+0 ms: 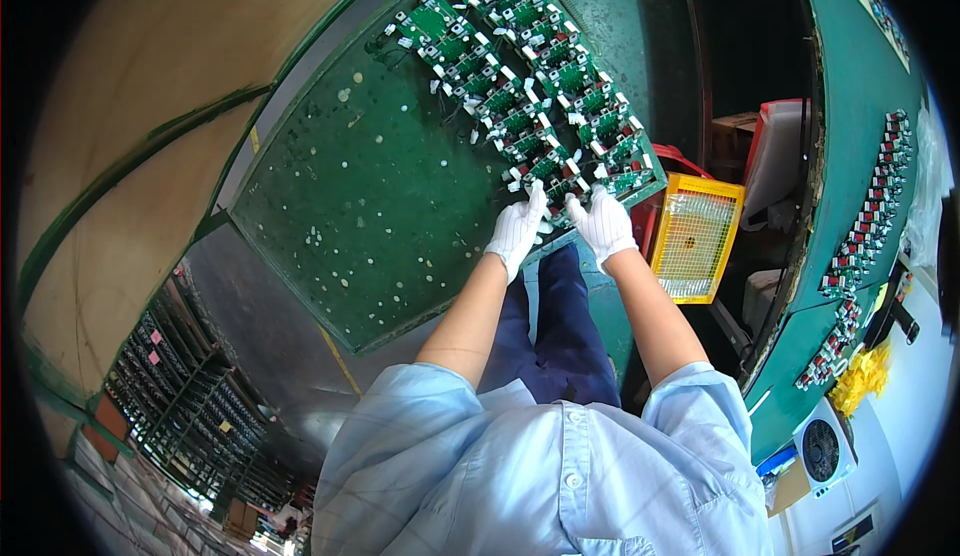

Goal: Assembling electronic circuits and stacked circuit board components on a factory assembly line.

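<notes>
Both of my hands wear white gloves and are at the near end of a row of green circuit boards [502, 99]. My left hand [514, 233] has its fingers closed at the left edge of the nearest circuit board [562, 188]. Facing it, my right hand [605, 226] grips the same board's right side between thumb and fingers. Part of that board and the fingertips' exact contact are hidden by the gloves. A second row of boards [570, 78] runs alongside on the right, with white connectors and dark wires.
The rows lie on a green tabletop [350, 216] dotted with pale spots. A yellow-framed mesh basket [697, 240] is at the table's right. Farther right, a green bench [845, 146] carries more boards [870, 218] and a fan [822, 448]. Filled racks [200, 421] stand at lower left.
</notes>
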`<state>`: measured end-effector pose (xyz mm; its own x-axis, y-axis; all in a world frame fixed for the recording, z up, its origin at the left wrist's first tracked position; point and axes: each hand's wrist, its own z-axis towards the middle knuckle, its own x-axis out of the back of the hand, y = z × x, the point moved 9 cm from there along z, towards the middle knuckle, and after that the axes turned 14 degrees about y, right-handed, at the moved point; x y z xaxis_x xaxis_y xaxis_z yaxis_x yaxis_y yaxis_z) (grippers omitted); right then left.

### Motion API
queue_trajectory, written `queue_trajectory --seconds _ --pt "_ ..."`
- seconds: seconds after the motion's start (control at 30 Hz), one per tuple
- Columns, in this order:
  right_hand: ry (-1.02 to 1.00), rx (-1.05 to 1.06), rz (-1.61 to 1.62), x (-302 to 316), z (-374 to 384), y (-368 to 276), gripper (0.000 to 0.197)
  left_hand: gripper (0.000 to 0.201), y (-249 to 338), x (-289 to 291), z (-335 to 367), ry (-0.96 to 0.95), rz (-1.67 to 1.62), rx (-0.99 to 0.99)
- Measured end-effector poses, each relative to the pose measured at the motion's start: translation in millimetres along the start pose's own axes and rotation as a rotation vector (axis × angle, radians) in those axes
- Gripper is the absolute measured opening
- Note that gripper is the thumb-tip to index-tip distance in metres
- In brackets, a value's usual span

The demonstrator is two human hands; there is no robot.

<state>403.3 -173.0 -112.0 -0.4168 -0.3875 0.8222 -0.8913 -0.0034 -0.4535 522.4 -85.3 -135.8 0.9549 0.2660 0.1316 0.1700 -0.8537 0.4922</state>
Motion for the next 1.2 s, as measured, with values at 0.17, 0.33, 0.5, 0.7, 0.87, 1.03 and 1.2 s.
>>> queue_trajectory --seconds 0.17,0.33,0.5,0.7,0.87,1.03,1.2 --pt "0.146 -0.424 0.608 -19 -23 21 0.052 0.083 -16 -3 2 -0.034 -0.142 0.105" --pt "0.267 -0.427 0.658 -12 -41 39 0.047 0.085 0 20 -5 0.051 -0.083 0.083" --pt "0.439 -0.011 0.557 49 -27 -5 0.019 0.055 40 85 -2 0.505 -0.101 -0.205" --pt "0.13 0.667 -0.197 43 22 -121 0.023 0.033 62 71 25 0.59 0.426 -0.578" --pt "-0.02 0.643 -0.461 9 32 -106 0.008 0.036 73 80 20 0.746 0.442 -0.472" --pt "0.033 0.585 -0.399 9 41 -98 0.006 0.051 63 59 47 0.36 0.251 -0.279" --pt "0.018 0.594 -0.406 9 42 -101 0.006 0.052 48 53 27 0.106 -0.052 -0.003"
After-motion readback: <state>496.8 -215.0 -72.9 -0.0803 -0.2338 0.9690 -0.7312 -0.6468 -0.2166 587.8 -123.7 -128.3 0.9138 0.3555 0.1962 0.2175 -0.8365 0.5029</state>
